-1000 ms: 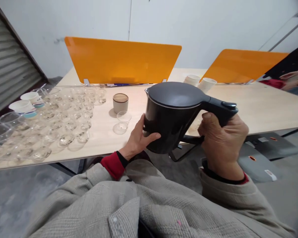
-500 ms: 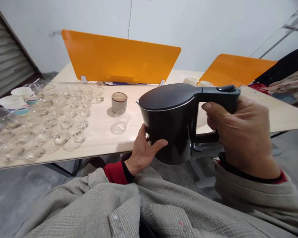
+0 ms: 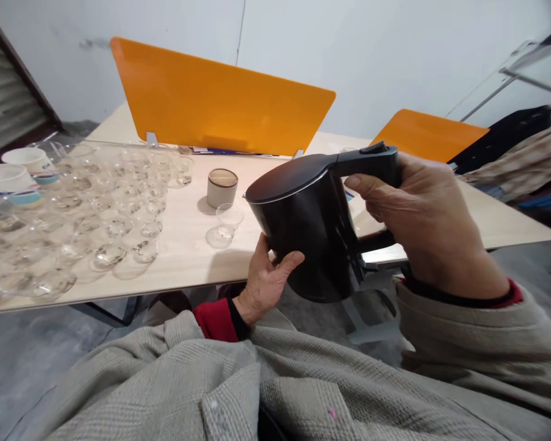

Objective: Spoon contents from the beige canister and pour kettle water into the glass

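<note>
A black electric kettle (image 3: 307, 239), lid closed, is held in the air at the table's front edge, its spout tilted down to the left. My right hand (image 3: 427, 214) is closed around the handle, thumb on its inner side. Against the lower left of the kettle body rests my left hand (image 3: 269, 278), thumb in front and fingers partly hidden behind it. Left of the spout, a small clear cup (image 3: 227, 223) stands on the table; whether it holds liquid I cannot tell. Just behind it is a grey canister (image 3: 221, 191) with a wood-coloured top.
Many clear cups (image 3: 108, 254) crowd the left of the table (image 3: 197, 257), with two paper cups (image 3: 11, 184) at their far left. Orange dividers (image 3: 224, 101) stand along the back. Clothes (image 3: 523, 156) hang or lie at the right.
The kettle has tipped further, handle end raised and spout lowered, and shifted slightly left. My right hand has moved up and left with it; my left hand stays on the body.
</note>
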`<state>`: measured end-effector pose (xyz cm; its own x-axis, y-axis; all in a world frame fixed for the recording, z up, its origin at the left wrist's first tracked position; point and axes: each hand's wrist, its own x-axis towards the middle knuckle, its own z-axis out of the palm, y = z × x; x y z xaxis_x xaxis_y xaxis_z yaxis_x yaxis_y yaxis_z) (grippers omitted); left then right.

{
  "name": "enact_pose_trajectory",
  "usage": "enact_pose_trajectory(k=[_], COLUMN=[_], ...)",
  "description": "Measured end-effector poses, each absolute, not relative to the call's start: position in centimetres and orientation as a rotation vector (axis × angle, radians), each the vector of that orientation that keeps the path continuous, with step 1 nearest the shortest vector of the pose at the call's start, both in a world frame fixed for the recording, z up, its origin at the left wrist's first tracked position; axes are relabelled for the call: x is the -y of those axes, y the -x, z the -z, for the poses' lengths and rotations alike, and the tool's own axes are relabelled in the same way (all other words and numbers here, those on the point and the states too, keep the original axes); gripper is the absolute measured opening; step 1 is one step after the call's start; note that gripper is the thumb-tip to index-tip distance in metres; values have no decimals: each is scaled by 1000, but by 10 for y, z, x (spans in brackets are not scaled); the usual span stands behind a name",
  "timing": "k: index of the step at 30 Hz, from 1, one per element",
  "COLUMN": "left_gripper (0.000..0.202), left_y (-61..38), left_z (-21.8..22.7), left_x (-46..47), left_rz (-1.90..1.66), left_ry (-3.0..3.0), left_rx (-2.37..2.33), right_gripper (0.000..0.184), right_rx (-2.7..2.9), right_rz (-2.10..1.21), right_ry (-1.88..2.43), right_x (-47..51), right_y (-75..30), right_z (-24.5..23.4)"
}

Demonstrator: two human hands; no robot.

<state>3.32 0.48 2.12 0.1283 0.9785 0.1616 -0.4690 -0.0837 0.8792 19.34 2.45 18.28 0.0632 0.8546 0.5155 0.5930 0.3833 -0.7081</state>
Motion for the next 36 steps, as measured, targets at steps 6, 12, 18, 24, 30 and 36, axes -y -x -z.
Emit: enact_pose_trajectory(k=[6, 12, 18, 24, 30, 36], left_gripper=[74, 72, 74, 82, 82, 81], left_y=[-31, -31, -31, -31, -33, -32], left_z=[-23, -21, -22, -20, -17, -17], left_x=[-6, -8, -9, -10, -11, -12], left_rz=[-1360, -1358, -1355, -1335, -1363, -1358], left_ry=[-975, -941, -944, -960, -985, -976], left_rx=[-673, -677, -666, -625, -647, -641], right_gripper=[23, 27, 25, 23, 27, 25], right_rx=[1648, 1646, 1642, 1591, 1579, 1584], right_rz=[-318, -335, -323, -307, -326, -315], right_ry=[1343, 1399, 1412, 1332, 1282, 1298], right_x=[-25, -32, -33, -26, -26, -24], right_y=[-182, -174, -175, -184, -187, -183], right_z=[-188, -192, -191, -183, -182, -183])
